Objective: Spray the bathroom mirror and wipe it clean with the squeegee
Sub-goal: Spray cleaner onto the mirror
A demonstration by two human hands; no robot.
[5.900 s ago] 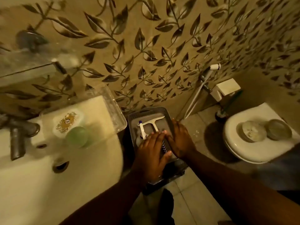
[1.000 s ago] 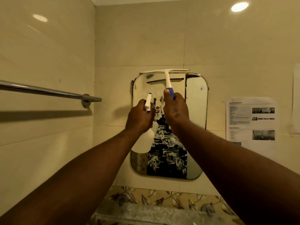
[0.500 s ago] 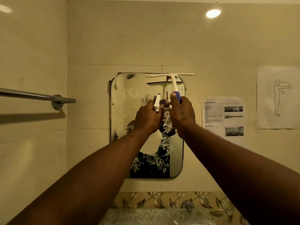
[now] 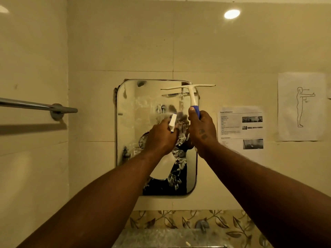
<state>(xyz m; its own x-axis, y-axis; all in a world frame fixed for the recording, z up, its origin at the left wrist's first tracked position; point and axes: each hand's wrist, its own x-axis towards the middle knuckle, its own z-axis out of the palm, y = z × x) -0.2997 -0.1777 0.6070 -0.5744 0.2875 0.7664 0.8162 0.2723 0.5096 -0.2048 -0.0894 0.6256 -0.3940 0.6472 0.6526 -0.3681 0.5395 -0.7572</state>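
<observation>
Bathroom mirror [image 4: 136,133] hangs on the tiled wall straight ahead, rounded corners, its upper and middle glass clouded with white foamy spray; lower part reflects dark patterned clothing. Left hand [image 4: 162,137] is closed round the neck of a white spray bottle [image 4: 163,169], nozzle [image 4: 172,121] aimed at the glass from close in, likely so the mist lands on the mirror and not the wall. Bottle body hangs below the fist. Right hand [image 4: 201,130] is clamped on the blue grip of the squeegee [image 4: 192,96], thumb up along the handle, blade held level near the mirror's top right corner, overhanging its edge; whether the blade touches the glass cannot be told. Holding it high probably readies a top-down pull once spraying ends. Outward: a chrome towel bar [image 4: 38,105] on the left wall, two printed sheets [image 4: 240,128] taped right of the mirror, a leaf-patterned tile band [image 4: 223,222] below.
</observation>
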